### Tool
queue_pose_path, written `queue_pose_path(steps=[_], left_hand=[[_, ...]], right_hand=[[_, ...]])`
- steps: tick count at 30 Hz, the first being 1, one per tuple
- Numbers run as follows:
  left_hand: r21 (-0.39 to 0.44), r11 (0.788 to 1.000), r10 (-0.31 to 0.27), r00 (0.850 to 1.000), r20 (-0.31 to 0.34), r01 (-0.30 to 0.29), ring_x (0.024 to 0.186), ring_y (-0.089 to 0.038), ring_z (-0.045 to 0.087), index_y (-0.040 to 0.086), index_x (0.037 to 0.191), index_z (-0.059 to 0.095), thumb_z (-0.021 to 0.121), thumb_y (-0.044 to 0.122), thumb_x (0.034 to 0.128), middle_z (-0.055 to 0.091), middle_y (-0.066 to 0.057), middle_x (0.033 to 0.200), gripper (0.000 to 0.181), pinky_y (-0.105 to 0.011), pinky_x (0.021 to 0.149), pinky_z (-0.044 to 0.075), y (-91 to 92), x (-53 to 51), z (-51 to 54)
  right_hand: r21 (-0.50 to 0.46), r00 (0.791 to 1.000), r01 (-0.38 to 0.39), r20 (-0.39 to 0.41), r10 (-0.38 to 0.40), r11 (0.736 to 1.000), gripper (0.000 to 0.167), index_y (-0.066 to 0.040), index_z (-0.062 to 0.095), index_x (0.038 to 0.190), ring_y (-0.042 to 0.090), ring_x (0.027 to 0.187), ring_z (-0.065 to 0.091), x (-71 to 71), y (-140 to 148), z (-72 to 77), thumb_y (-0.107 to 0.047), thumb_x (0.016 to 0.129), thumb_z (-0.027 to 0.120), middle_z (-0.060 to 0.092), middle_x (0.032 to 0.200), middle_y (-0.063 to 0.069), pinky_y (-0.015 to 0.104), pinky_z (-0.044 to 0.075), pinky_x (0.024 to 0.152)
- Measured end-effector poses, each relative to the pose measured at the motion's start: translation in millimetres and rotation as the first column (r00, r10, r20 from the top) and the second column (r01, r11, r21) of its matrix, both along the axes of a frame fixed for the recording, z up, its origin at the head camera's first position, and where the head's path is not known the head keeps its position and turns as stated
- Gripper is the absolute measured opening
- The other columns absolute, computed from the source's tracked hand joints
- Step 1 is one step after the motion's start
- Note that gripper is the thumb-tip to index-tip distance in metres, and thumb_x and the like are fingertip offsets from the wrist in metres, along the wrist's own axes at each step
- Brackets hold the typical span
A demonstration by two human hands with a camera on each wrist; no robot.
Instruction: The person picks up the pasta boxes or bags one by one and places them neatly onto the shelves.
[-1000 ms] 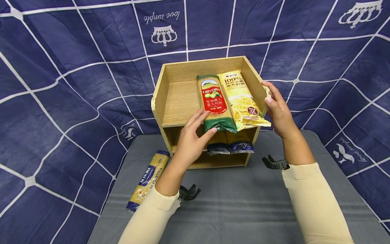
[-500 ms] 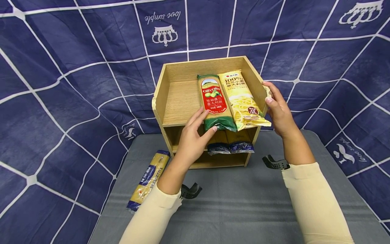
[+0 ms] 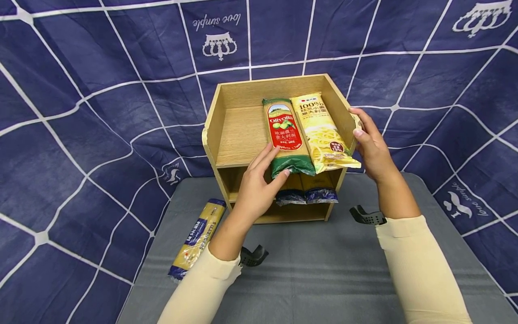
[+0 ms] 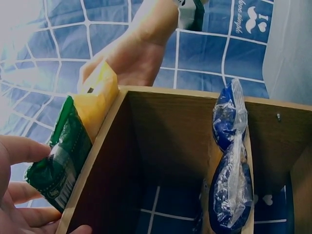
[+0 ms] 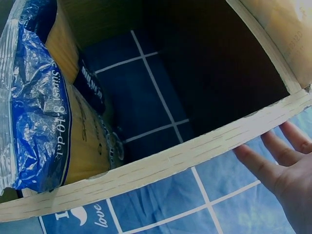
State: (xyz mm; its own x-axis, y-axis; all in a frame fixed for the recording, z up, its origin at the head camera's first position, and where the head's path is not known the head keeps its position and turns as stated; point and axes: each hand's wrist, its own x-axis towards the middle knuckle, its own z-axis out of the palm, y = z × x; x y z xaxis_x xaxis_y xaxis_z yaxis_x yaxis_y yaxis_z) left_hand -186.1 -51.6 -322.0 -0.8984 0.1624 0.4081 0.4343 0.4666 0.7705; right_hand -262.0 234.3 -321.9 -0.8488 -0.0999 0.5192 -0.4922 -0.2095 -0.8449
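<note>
A green-and-red pack of spaghetti [image 3: 285,135] lies on the top board of a small wooden shelf [image 3: 238,135]. My left hand [image 3: 255,189] holds its front left corner, thumb at the green end and fingers along the side. In the left wrist view that green end [image 4: 63,156] juts past the board beside the fingers. To its right lies a yellow pack of pasta [image 3: 323,135], its front end overhanging. My right hand [image 3: 372,148] grips the front of the shelf's right side wall; in the right wrist view its fingertips [image 5: 243,152] touch the wall's outer side.
Two blue-ended pasta packs [image 3: 291,196] lie side by side on the middle level, ends sticking out. A yellow-and-blue spaghetti pack [image 3: 198,238] lies on the grey table [image 3: 307,270], left of the shelf. Blue patterned cloth [image 3: 133,103] hangs behind and at both sides.
</note>
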Motion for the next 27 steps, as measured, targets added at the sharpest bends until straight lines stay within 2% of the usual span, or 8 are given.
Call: queue_pose_path(steps=[5, 9, 12, 17, 22, 27], left_hand=[[0.019, 0.999, -0.028, 1.000, 0.012, 0.028, 0.153, -0.017, 0.029, 0.021, 0.152, 0.048, 0.069, 0.028, 0.0958, 0.033, 0.003, 0.165, 0.060, -0.044, 0.120, 0.035, 1.7, 0.8, 0.7], [0.061, 0.997, -0.053, 0.998, 0.038, 0.051, 0.149, -0.016, 0.036, 0.020, 0.152, 0.047, 0.070, 0.026, 0.0954, 0.030, 0.002, 0.166, 0.062, -0.041, 0.113, 0.044, -1.5, 2.5, 1.9], [0.091, 0.994, -0.073, 0.996, 0.045, 0.068, 0.145, -0.016, 0.042, 0.020, 0.152, 0.047, 0.070, 0.023, 0.0950, 0.031, 0.002, 0.166, 0.062, -0.040, 0.111, 0.047, -4.9, 4.1, 3.0], [0.137, 0.988, -0.078, 0.997, 0.021, 0.074, 0.143, -0.015, 0.045, 0.017, 0.152, 0.048, 0.071, 0.018, 0.0945, 0.036, 0.002, 0.163, 0.061, -0.037, 0.111, 0.046, -10.7, 9.0, 1.0], [0.199, 0.978, -0.065, 0.998, -0.015, 0.067, 0.145, -0.013, 0.042, 0.016, 0.149, 0.052, 0.070, 0.015, 0.0948, 0.042, 0.000, 0.159, 0.057, -0.040, 0.112, 0.046, -17.3, 16.5, -0.8], [0.235, 0.968, -0.076, 0.996, -0.041, 0.084, 0.144, -0.011, 0.042, 0.013, 0.148, 0.053, 0.069, 0.013, 0.0958, 0.045, -0.004, 0.157, 0.055, -0.040, 0.112, 0.046, -22.7, 22.3, -0.9]], right_hand=[[-0.007, 1.000, 0.000, -0.003, 0.000, 1.000, 0.048, -0.021, 0.048, 0.148, 0.020, 0.116, 0.051, 0.0, 0.8, 0.3, -0.014, 0.101, 0.045, 0.051, 0.135, 0.005, 0.024, 0.052, 0.087], [0.004, 1.000, -0.001, -0.001, 0.001, 1.000, 0.049, -0.021, 0.047, 0.149, 0.021, 0.116, 0.051, -1.8, 0.8, 0.2, -0.014, 0.101, 0.046, 0.051, 0.137, 0.005, 0.024, 0.052, 0.087], [0.009, 1.000, -0.004, -0.003, 0.004, 1.000, 0.049, -0.021, 0.047, 0.149, 0.021, 0.116, 0.051, -2.6, 1.6, 0.3, -0.014, 0.101, 0.046, 0.050, 0.138, 0.006, 0.024, 0.052, 0.087], [0.015, 1.000, -0.006, -0.004, 0.006, 1.000, 0.048, -0.020, 0.048, 0.148, 0.021, 0.114, 0.052, -3.0, 2.1, 0.8, -0.013, 0.101, 0.045, 0.051, 0.136, 0.007, 0.024, 0.053, 0.086], [0.029, 1.000, 0.007, 0.006, -0.007, 1.000, 0.048, -0.020, 0.048, 0.148, 0.021, 0.114, 0.052, -3.7, 2.8, 1.0, -0.014, 0.100, 0.046, 0.051, 0.136, 0.006, 0.024, 0.052, 0.085], [0.036, 1.000, 0.012, 0.008, -0.012, 0.999, 0.049, -0.021, 0.047, 0.149, 0.021, 0.115, 0.051, -3.1, 2.9, 1.4, -0.015, 0.101, 0.045, 0.050, 0.137, 0.006, 0.024, 0.052, 0.087]])
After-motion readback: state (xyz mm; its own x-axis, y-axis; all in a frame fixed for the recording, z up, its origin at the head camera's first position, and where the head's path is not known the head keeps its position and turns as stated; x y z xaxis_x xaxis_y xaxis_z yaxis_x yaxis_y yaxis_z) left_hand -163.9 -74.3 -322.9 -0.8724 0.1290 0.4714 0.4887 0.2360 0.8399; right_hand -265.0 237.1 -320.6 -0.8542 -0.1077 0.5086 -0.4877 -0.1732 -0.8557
